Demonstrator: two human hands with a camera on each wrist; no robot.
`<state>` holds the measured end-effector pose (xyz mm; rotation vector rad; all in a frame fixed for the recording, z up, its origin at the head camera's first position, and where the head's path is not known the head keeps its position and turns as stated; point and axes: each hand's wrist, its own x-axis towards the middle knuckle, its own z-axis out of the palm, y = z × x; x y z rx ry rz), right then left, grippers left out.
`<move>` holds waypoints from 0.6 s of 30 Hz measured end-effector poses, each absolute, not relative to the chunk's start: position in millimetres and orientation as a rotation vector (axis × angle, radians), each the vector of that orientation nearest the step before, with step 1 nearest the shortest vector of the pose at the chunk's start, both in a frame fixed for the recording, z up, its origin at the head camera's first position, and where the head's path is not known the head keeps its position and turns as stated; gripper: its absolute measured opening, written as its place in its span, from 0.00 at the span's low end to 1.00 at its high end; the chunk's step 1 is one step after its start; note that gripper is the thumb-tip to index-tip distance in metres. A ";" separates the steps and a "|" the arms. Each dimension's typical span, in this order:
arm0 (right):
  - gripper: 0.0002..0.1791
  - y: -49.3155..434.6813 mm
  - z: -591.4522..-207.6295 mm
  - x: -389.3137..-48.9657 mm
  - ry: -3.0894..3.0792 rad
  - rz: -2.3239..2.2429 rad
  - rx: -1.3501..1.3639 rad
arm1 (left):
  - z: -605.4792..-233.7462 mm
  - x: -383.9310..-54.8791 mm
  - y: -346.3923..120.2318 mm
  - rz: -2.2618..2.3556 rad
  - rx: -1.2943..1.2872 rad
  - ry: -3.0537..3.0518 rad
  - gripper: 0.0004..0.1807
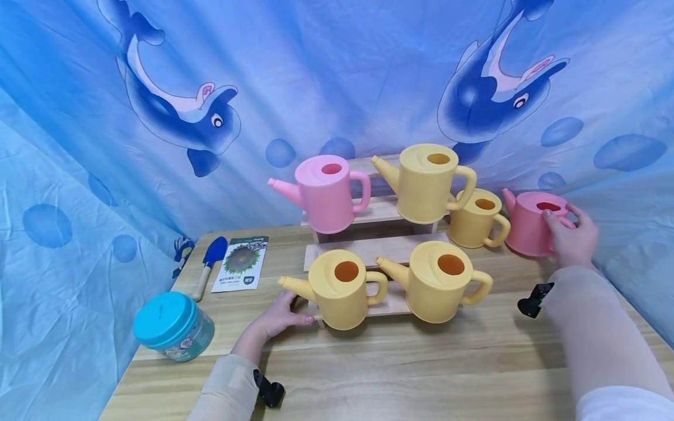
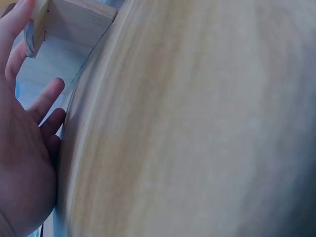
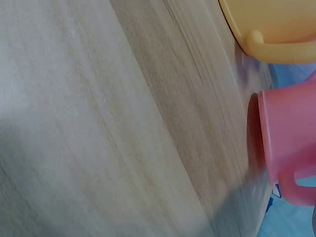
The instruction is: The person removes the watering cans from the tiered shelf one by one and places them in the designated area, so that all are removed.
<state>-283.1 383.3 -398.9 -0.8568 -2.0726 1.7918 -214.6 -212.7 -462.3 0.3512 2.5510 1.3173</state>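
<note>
Text first: seed packet at 8 o'clock has a sunflower picture, a dark green top band and a small green badge; print too small to read reliably. Lidded turquoise jar, farther out at 8, has a printed label, also unreadable. Blue trowel just beyond the packet. Deep-pink watering can is on the worktop at 3 o'clock, right hand on it, fingers grasping the handle side, thumb by the top opening. Left hand at 7, fingers released, loosely spread, touching the left end of the wooden stand. Stand carries a light-pink can and three yellow cans; smaller yellow can sits between it and the deep-pink one. Worktop is pale wood-grain. Blue curtain behind, dolphins at 10 and 2, bubbles around.
</note>
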 end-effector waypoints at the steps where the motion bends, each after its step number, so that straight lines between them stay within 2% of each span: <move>1: 0.53 382.5 -398.9 -283.8 -2.091 1.776 -0.850 | -462.4 -214.5 -212.7 1.318 0.348 2.550 0.48; 10: 0.47 378.3 -399.2 -288.0 -2.239 1.649 -0.800 | -465.5 -214.6 -211.4 1.312 0.382 2.558 0.46; 18: 0.49 382.5 -395.9 -288.0 -2.341 1.597 -0.730 | -464.5 -214.6 -211.5 1.337 0.397 2.541 0.45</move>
